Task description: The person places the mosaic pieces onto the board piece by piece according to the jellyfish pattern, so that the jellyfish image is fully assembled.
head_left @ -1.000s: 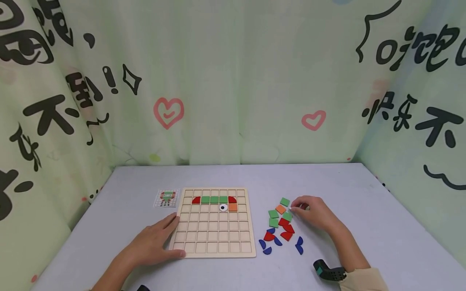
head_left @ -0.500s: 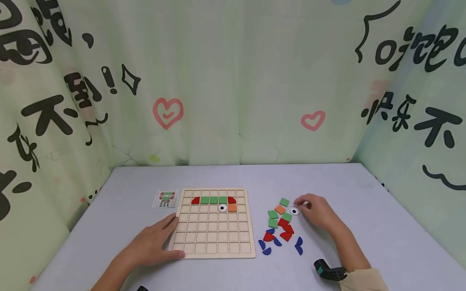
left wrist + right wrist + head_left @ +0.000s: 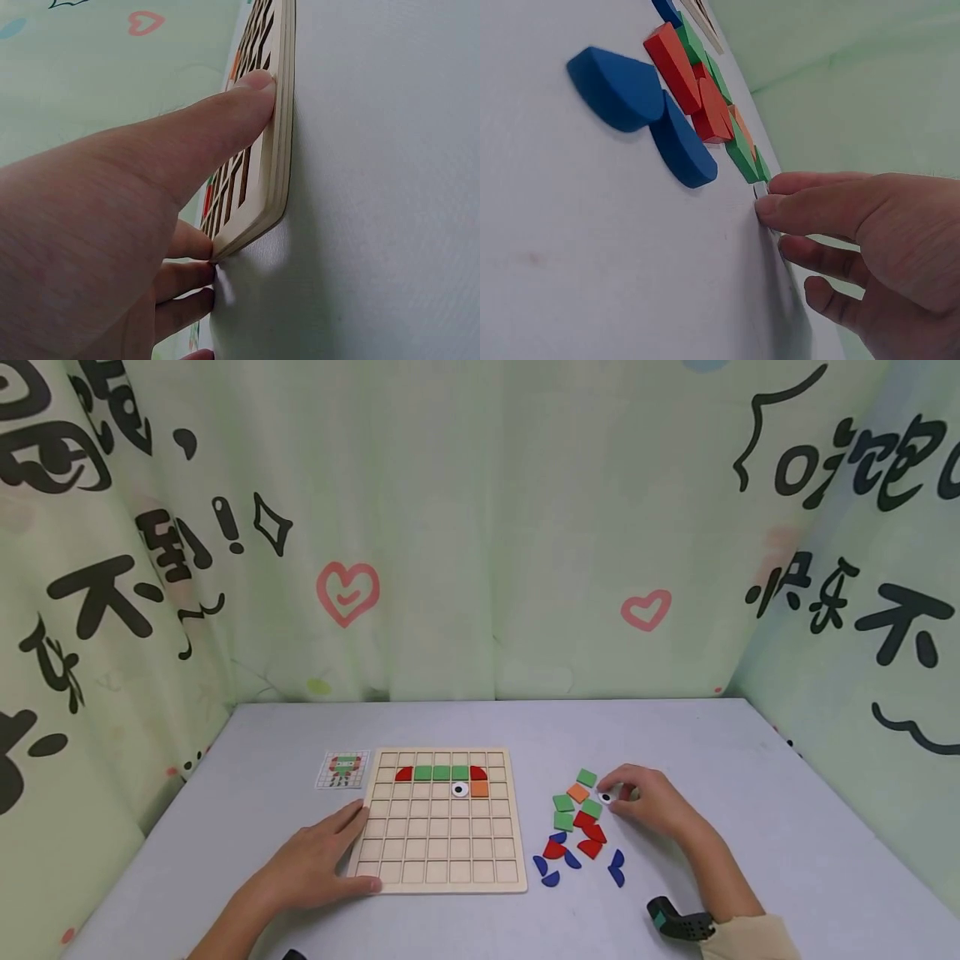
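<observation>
In the head view, my left hand (image 3: 313,862) steadies the near left corner of a wooden grid board (image 3: 517,847). Its thumb (image 3: 240,109) lies straight over the near rim, while the fingers touch the left side. My right hand (image 3: 654,803) pinches a white round eye piece (image 3: 605,797) between thumb and index finger, low at the table; its fingers partly cover it. On the board, three green squares (image 3: 441,772) lie in a row between two red curved pieces (image 3: 404,773). Below them sit another eye piece (image 3: 460,789) and an orange square (image 3: 479,788).
Loose green (image 3: 563,821), red (image 3: 590,847), orange (image 3: 577,792) and blue (image 3: 551,878) pieces lie between the board and my right hand. A small pattern card (image 3: 343,770) lies left of the board. A curtain (image 3: 480,527) surrounds the white table (image 3: 637,727).
The eye piece first lay mostly hidden under my right fingers, then showed beside them on the table. Now thumb and index finger close around it. My left hand has stayed still.
</observation>
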Demonstrator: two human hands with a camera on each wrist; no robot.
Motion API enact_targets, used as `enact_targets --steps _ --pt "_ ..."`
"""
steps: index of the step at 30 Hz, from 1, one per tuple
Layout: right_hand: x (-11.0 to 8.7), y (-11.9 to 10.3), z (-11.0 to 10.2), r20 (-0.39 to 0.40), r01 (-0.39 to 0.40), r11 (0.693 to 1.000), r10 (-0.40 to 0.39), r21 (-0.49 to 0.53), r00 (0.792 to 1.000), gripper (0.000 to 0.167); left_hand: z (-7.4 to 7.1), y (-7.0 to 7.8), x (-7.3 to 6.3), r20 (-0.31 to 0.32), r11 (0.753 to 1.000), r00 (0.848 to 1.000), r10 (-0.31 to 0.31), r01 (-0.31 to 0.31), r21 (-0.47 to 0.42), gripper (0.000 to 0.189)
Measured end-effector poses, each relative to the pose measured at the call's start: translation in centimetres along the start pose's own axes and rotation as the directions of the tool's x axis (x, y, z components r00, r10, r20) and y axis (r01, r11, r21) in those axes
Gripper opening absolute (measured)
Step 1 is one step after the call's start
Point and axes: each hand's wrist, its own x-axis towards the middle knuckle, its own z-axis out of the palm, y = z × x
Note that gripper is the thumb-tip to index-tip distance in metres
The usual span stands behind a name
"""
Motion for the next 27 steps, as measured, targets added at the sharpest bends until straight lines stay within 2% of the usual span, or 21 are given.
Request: enact_targets --steps 8,14,18,27 --pt "0.1 -0.5 0.2 -0.034 -0.033 0.999 0.033 0.003 0.999 0.021 0.1 0.0 0.0 -0.005 1.0 1.0 -0.012 0.011 -0.003 0.107" --pt "0.2 -1.5 0.4 -0.07 0.037 0.999 -0.035 0.021 0.997 0.02 0.0 0.1 -0.1 -0.003 1.0 1.0 -0.012 0.012 -0.015 0.107" --pt "0.4 -2.6 0.8 -0.065 0.073 0.996 -0.069 0.057 0.995 0.019 -0.2 0.2 -0.1 -0.004 1.0 1.0 -0.007 0.006 -0.014 0.106" --pt "1.2 -4.5 1.9 -0.041 0.06 0.994 -0.056 0.092 0.998 0.018 -0.2 0.3 0.0 0.011 1.0 1.0 -0.028 0.028 -0.01 0.107"
